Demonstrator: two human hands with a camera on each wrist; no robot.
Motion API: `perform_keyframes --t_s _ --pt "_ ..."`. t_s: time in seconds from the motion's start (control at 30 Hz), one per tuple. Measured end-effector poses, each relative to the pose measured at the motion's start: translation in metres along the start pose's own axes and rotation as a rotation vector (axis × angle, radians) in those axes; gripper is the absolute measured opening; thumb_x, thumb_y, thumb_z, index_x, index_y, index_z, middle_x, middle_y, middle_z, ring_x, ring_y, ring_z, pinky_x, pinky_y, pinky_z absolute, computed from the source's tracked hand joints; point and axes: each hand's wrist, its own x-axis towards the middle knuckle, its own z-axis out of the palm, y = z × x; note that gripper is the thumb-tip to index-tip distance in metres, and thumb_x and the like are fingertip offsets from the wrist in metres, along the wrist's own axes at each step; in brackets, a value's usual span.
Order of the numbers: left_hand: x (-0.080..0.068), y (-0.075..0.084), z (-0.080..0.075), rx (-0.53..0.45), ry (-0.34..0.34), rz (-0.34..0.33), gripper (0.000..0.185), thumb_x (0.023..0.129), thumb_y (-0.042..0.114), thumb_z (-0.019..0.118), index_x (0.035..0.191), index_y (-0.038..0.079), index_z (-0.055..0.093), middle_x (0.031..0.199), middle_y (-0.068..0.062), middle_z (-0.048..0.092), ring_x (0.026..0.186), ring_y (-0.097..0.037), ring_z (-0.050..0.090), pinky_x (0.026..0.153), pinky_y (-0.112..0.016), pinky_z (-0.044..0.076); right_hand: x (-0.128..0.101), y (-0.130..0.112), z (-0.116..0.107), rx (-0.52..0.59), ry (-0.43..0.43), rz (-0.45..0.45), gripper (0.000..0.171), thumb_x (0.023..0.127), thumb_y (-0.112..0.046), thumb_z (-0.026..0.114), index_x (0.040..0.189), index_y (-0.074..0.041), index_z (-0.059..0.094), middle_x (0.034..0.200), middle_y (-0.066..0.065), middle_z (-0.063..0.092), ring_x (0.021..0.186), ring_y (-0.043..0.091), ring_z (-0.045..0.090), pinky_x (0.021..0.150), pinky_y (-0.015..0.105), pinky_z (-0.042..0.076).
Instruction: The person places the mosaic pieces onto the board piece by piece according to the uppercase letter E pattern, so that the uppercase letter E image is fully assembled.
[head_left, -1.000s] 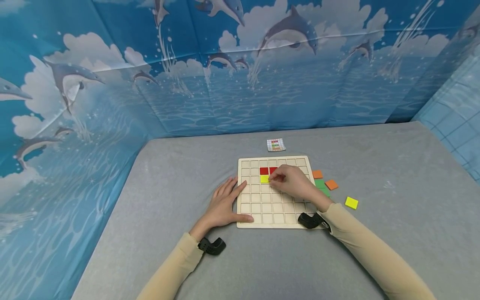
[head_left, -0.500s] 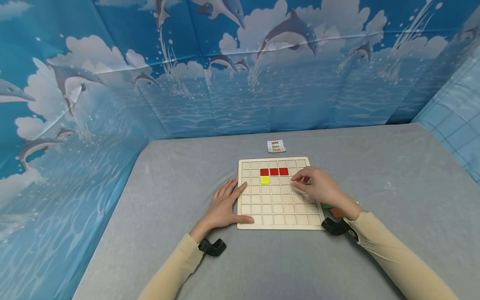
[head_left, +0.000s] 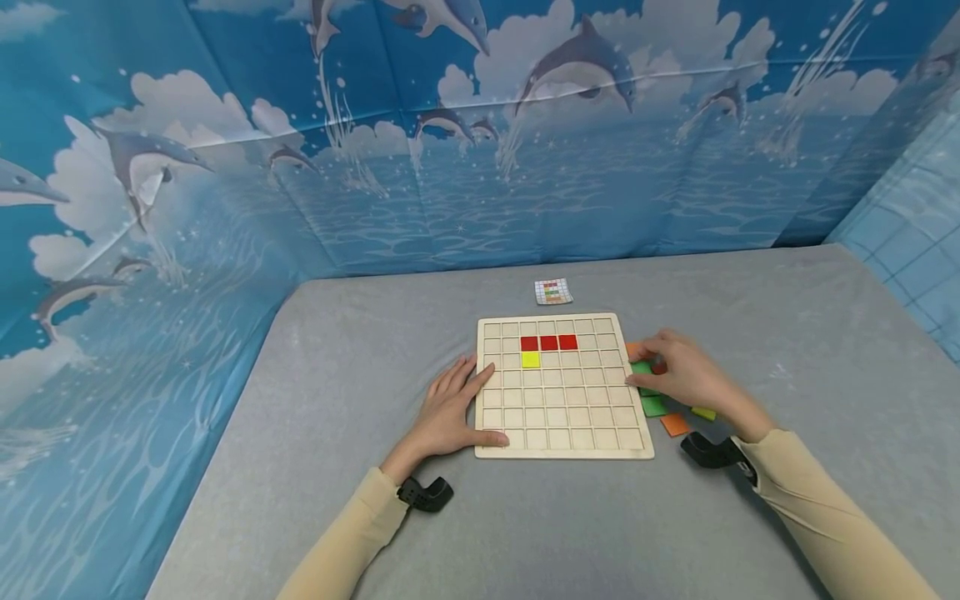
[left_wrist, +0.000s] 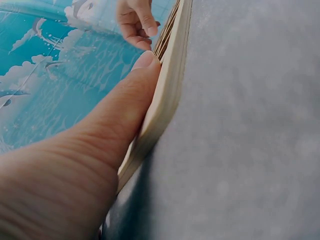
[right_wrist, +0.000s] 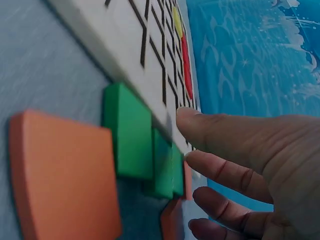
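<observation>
A wooden grid board (head_left: pixel 570 400) lies on the grey cloth, with three red tiles (head_left: pixel 549 342) in a row and one yellow tile (head_left: pixel 531 359) below the leftmost. My left hand (head_left: pixel 446 412) rests at the board's left side, fingers spread, its thumb on the front left corner. Beyond the board's right edge, my right hand (head_left: pixel 686 375) hovers over loose green tiles (head_left: pixel 654 407), thumb and forefinger apart. No tile shows between those fingers in the right wrist view, where a green tile (right_wrist: pixel 132 135) stands close to the board.
An orange tile (head_left: pixel 674 425) and a loose yellow tile (head_left: pixel 703 412) lie right of the board, partly near the right wrist. Another orange tile (head_left: pixel 634 350) sits by the board's upper right edge. Behind the board lies a small printed grid card (head_left: pixel 553 292). A dolphin-patterned curtain (head_left: pixel 480 167) hangs behind.
My right hand has left the yellow tile on the board and moved right to the loose tiles, its fingers spreading. The third red tile is uncovered. The left hand stays put.
</observation>
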Motion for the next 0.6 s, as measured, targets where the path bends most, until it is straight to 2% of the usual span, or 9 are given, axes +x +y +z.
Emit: perform_keyframes --t_s 0.17,0.6 --pt "-0.001 0.000 -0.001 -0.003 0.000 -0.002 0.108 0.070 0.064 0.072 0.153 0.023 0.019 0.158 -0.007 0.006 0.143 -0.022 -0.001 0.110 -0.047 0.008 -0.002 0.007 -0.001 0.002 -0.022 0.020 0.026 0.081 -0.021 0.077 0.097 -0.003 0.067 0.084 0.005 0.051 0.075 0.021 0.040 0.063 0.036 0.034" --pt "0.000 -0.001 0.000 -0.010 0.003 -0.001 0.108 0.070 0.064 0.072 0.154 0.024 0.018 0.158 -0.006 0.007 0.143 -0.022 -0.001 0.110 -0.047 0.007 0.000 0.019 -0.003 0.037 -0.060 0.013 0.025 0.082 -0.020 0.076 0.098 -0.003 0.067 0.079 0.004 0.048 0.071 0.020 0.039 0.060 0.034 0.032"
